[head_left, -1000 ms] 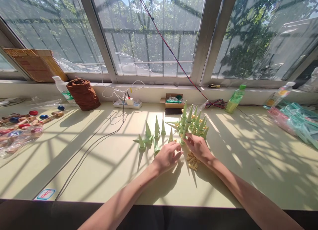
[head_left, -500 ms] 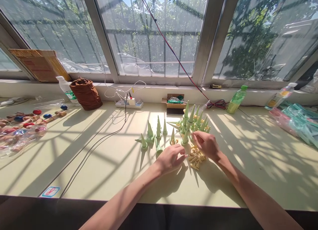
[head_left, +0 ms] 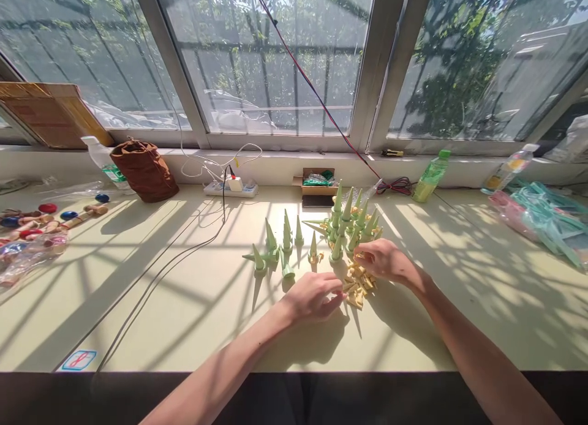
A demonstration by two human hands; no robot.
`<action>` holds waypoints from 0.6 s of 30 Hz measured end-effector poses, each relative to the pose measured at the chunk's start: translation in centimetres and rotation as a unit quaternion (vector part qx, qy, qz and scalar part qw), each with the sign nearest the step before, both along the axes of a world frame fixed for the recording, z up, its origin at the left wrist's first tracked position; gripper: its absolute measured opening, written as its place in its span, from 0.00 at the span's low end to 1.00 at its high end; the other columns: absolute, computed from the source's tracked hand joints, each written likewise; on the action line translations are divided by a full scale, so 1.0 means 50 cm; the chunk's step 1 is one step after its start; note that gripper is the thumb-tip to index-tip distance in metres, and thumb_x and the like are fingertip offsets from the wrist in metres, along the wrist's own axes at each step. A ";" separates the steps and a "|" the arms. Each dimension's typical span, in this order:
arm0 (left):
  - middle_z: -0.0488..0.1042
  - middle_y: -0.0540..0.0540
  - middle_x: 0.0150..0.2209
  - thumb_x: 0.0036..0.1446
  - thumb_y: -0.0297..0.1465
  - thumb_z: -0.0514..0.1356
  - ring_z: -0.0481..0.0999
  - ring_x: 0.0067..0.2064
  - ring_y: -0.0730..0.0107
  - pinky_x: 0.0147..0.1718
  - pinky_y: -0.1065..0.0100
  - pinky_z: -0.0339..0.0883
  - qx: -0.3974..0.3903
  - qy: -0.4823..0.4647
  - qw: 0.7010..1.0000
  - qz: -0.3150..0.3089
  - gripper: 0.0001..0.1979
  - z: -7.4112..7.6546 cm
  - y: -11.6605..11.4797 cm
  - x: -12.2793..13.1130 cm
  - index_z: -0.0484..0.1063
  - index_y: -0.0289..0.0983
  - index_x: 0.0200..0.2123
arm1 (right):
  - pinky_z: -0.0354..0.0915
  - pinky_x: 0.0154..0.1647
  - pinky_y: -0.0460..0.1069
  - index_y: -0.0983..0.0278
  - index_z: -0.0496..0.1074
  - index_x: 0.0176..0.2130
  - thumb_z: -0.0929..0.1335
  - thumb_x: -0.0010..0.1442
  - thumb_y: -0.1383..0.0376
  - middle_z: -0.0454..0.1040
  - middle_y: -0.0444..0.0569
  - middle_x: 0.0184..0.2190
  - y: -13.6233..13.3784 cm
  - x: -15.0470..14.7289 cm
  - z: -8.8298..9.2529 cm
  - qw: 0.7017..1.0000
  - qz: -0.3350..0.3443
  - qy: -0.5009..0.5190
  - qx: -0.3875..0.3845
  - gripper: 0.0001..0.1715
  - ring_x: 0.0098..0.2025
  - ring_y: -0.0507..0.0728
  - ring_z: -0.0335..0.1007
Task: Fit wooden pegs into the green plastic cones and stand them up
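Observation:
My left hand (head_left: pixel 315 296) is low over the table at the left edge of a pile of small pale yellow pegs (head_left: pixel 359 285). Its fingers curl toward the thumb, and whatever is between the tips is too small to make out. At the pile's upper right, my right hand (head_left: pixel 383 259) has its fingers pressed together, their contents hidden. Just beyond it stands a dense cluster of pale green cones (head_left: pixel 348 207), some with yellow bits among them. A smaller group of green cones (head_left: pixel 271 238) is left of the cluster, with a few lying on their sides.
Behind the cones sits a small open cardboard box (head_left: pixel 319 189). A power strip (head_left: pixel 229 188) with cables, a brown pouch (head_left: pixel 144 171) and a green bottle (head_left: pixel 432 177) line the window side. Wooden toys with coloured balls (head_left: pixel 34 226) lie left; plastic bags (head_left: pixel 544 214) lie right.
The view has shifted slightly, so most things appear a little further left. My right hand has moved slightly right relative to the cones; my left hand stays beside the pegs.

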State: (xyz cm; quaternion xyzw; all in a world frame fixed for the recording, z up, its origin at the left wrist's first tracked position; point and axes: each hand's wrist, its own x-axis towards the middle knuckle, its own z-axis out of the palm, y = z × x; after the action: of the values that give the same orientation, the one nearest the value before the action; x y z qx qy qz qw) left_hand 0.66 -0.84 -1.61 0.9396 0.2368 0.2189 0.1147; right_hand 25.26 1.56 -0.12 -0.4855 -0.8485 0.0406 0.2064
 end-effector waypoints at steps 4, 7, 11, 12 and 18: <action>0.70 0.49 0.27 0.62 0.29 0.55 0.63 0.24 0.75 0.22 0.70 0.53 0.009 0.004 1.000 -0.006 0.09 -0.001 0.003 -0.002 0.69 0.35 0.28 | 0.51 0.29 0.45 0.64 0.76 0.34 0.66 0.56 0.67 0.69 0.43 0.21 -0.005 -0.002 0.002 0.998 0.000 -0.043 -0.045 0.08 0.24 0.50 0.59; 0.70 0.49 0.26 0.61 0.28 0.55 0.63 0.23 0.75 0.22 0.70 0.53 0.009 0.007 1.000 -0.007 0.09 0.000 0.004 -0.002 0.69 0.35 0.28 | 0.51 0.29 0.45 0.63 0.77 0.35 0.67 0.55 0.68 0.70 0.43 0.22 -0.004 -0.008 0.001 0.995 -0.017 -0.064 -0.074 0.08 0.25 0.51 0.60; 0.69 0.49 0.26 0.61 0.28 0.55 0.63 0.24 0.75 0.22 0.70 0.53 0.010 0.017 1.000 -0.002 0.10 0.002 0.004 -0.001 0.68 0.35 0.27 | 0.51 0.29 0.45 0.63 0.77 0.36 0.67 0.56 0.68 0.72 0.44 0.23 0.001 -0.013 -0.004 0.992 -0.036 -0.076 -0.099 0.08 0.27 0.51 0.61; 0.69 0.49 0.26 0.61 0.28 0.55 0.63 0.24 0.75 0.22 0.70 0.53 0.010 0.018 1.000 -0.002 0.09 0.002 0.005 -0.001 0.68 0.35 0.27 | 0.50 0.29 0.45 0.63 0.77 0.36 0.67 0.57 0.68 0.72 0.44 0.23 0.003 -0.013 -0.006 0.991 -0.041 -0.077 -0.103 0.08 0.27 0.51 0.61; 0.70 0.49 0.27 0.61 0.27 0.55 0.64 0.24 0.75 0.22 0.70 0.53 0.004 0.025 1.000 0.002 0.09 0.001 0.005 -0.001 0.68 0.35 0.28 | 0.51 0.29 0.45 0.63 0.76 0.36 0.66 0.60 0.67 0.74 0.45 0.25 0.001 -0.020 0.001 0.988 -0.061 -0.073 -0.125 0.07 0.27 0.51 0.64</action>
State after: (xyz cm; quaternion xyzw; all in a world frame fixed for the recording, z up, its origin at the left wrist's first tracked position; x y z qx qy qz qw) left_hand 0.59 -0.58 -1.54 0.9448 0.2409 0.1960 0.1043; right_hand 24.25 1.60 -0.05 -0.5599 -0.8185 0.0980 0.0840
